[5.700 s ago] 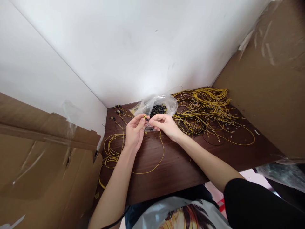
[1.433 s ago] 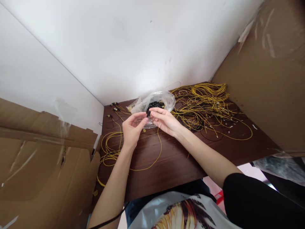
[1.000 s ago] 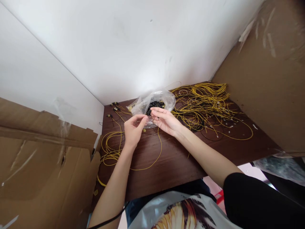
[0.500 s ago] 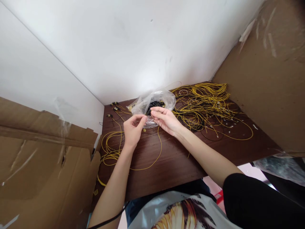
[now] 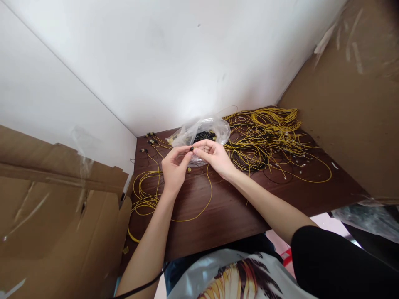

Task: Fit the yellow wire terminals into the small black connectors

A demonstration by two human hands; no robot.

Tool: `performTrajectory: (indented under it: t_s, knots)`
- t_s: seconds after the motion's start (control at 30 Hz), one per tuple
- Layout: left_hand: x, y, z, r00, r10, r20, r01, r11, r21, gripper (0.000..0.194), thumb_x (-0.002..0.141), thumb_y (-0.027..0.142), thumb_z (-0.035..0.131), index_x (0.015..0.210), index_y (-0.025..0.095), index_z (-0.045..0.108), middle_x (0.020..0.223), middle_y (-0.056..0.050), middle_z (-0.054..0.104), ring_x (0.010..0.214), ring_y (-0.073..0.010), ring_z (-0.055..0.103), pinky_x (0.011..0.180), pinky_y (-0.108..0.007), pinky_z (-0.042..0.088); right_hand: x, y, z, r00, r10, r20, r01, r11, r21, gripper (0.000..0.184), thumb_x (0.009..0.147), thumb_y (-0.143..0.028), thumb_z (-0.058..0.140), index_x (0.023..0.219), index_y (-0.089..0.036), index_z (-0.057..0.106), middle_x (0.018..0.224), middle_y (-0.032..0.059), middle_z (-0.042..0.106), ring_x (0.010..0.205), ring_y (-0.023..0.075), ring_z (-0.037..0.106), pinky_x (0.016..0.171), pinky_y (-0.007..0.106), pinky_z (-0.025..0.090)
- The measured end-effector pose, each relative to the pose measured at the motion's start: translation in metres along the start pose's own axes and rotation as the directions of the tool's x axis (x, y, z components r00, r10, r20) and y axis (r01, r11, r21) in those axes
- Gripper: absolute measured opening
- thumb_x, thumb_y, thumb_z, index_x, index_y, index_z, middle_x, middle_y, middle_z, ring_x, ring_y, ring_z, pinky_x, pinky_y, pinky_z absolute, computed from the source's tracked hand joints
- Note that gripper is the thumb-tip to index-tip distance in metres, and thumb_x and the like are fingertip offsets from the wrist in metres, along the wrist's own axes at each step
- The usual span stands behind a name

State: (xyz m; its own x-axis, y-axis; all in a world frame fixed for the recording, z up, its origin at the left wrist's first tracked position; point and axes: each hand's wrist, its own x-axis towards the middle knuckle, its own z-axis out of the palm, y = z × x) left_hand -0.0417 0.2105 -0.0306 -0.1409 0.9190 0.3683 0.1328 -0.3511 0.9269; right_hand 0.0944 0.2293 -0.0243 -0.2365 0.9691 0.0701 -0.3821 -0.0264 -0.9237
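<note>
My left hand point(image 5: 175, 169) is closed in a pinch, thumb and forefinger at a small black part point(image 5: 192, 148). From the other side the fingertips of my right hand point(image 5: 216, 160) close on the same part, so both hands meet there. A little yellow shows beside it, too small to make out. One thin yellow cable point(image 5: 211, 189) comes out below my right hand and curves left across the brown table point(image 5: 224, 220). Just behind the fingers lies a clear plastic bag point(image 5: 222, 132) with many small black pieces point(image 5: 204, 136) inside.
A big tangle of yellow cables point(image 5: 264, 133) covers the right rear of the table. Coiled yellow cable point(image 5: 145, 193) lies at left, near several black-ended cables point(image 5: 151, 141). Cardboard stands at left point(image 5: 56, 232) and right point(image 5: 346, 116); a white wall point(image 5: 174, 62) closes the back.
My right hand has moved slightly left and down until its fingertips meet those of my left hand. The black part now shows between them. My left hand has barely moved.
</note>
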Motion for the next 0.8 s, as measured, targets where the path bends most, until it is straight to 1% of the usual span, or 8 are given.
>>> performTrajectory:
  t_s: [0.13, 0.27, 0.4, 0.5, 0.57, 0.63, 0.7, 0.8]
  knots:
    - [-0.001, 0.000, 0.001, 1.000, 0.021, -0.017, -0.021, 1.000, -0.002, 0.013, 0.075, 0.025, 0.070, 0.086, 0.019, 0.071, 0.085, -0.003, 0.069, 0.080, -0.0160, 0.065, 0.075, -0.028, 0.053, 0.001, 0.003, -0.002, 0.998, -0.050, 0.031, 0.053, 0.994, -0.099, 0.025, 0.070, -0.038, 0.074, 0.081, -0.018, 0.064, 0.073, 0.0004, 0.065, 0.066, 0.0116, 0.059, 0.066, 0.026, 0.047]
    - [-0.003, 0.000, 0.004, 0.998, 0.056, -0.034, -0.057, 0.998, -0.013, 0.012, 0.076, 0.024, 0.069, 0.087, 0.019, 0.071, 0.085, -0.002, 0.068, 0.081, -0.0152, 0.064, 0.077, -0.028, 0.052, -0.001, 0.005, -0.003, 0.989, -0.134, 0.061, 0.146, 0.951, -0.272, 0.021, 0.081, -0.039, 0.063, 0.087, -0.018, 0.061, 0.073, 0.0002, 0.063, 0.068, 0.0124, 0.057, 0.067, 0.026, 0.045]
    - [-0.006, 0.000, 0.006, 0.993, 0.113, -0.046, -0.114, 0.993, -0.027, 0.010, 0.077, 0.021, 0.069, 0.087, 0.019, 0.071, 0.085, -0.002, 0.067, 0.083, -0.0142, 0.063, 0.078, -0.027, 0.051, -0.007, 0.001, -0.002, 0.964, -0.240, 0.116, 0.267, 0.856, -0.443, 0.018, 0.090, -0.036, 0.051, 0.085, -0.020, 0.057, 0.072, -0.0002, 0.057, 0.068, 0.0134, 0.052, 0.069, 0.027, 0.040]
    - [-0.008, -0.001, 0.009, 0.992, 0.122, -0.041, -0.124, 0.992, -0.028, 0.011, 0.077, 0.022, 0.069, 0.087, 0.019, 0.071, 0.086, -0.003, 0.067, 0.083, -0.0142, 0.063, 0.078, -0.028, 0.051, -0.010, -0.002, 0.000, 0.937, -0.318, 0.143, 0.343, 0.768, -0.541, 0.025, 0.094, -0.037, 0.042, 0.079, -0.021, 0.054, 0.072, 0.0002, 0.053, 0.069, 0.0142, 0.049, 0.070, 0.028, 0.036]
    - [-0.008, -0.001, 0.010, 0.994, 0.094, -0.049, -0.095, 0.995, -0.035, 0.011, 0.076, 0.023, 0.070, 0.087, 0.019, 0.071, 0.086, -0.003, 0.068, 0.082, -0.0146, 0.063, 0.078, -0.028, 0.051, -0.010, -0.002, 0.000, 0.935, -0.326, 0.142, 0.347, 0.749, -0.565, 0.031, 0.095, -0.039, 0.040, 0.074, -0.021, 0.052, 0.070, 0.0001, 0.050, 0.068, 0.0141, 0.047, 0.070, 0.028, 0.035]
    - [-0.007, -0.001, 0.010, 0.996, 0.045, -0.080, -0.049, 0.997, -0.056, 0.011, 0.075, 0.024, 0.071, 0.085, 0.018, 0.071, 0.083, -0.003, 0.069, 0.080, -0.0145, 0.065, 0.077, -0.027, 0.052, -0.009, -0.002, 0.000, 0.948, -0.295, 0.123, 0.312, 0.771, -0.555, 0.038, 0.095, -0.044, 0.038, 0.068, -0.020, 0.050, 0.066, -0.0003, 0.049, 0.065, 0.0134, 0.046, 0.067, 0.028, 0.034]
    - [-0.004, -0.002, 0.008, 0.993, -0.027, -0.114, 0.016, 0.995, -0.097, 0.013, 0.073, 0.024, 0.073, 0.084, 0.018, 0.071, 0.080, -0.002, 0.070, 0.074, -0.0136, 0.065, 0.074, -0.027, 0.052, -0.007, -0.001, 0.001, 0.972, -0.217, 0.094, 0.235, 0.848, -0.475, 0.045, 0.093, -0.052, 0.039, 0.063, -0.019, 0.049, 0.061, -0.0009, 0.048, 0.059, 0.0121, 0.044, 0.063, 0.027, 0.033]
    - [0.000, -0.005, 0.005, 0.981, -0.139, -0.136, 0.108, 0.971, -0.211, 0.018, 0.070, 0.025, 0.075, 0.086, 0.017, 0.071, 0.076, -0.002, 0.071, 0.066, -0.0117, 0.065, 0.070, -0.026, 0.052, -0.003, -0.002, 0.000, 0.997, -0.018, 0.073, 0.031, 0.982, -0.188, 0.045, 0.085, -0.058, 0.049, 0.065, -0.018, 0.055, 0.056, -0.0018, 0.051, 0.050, 0.0087, 0.038, 0.051, 0.024, 0.028]
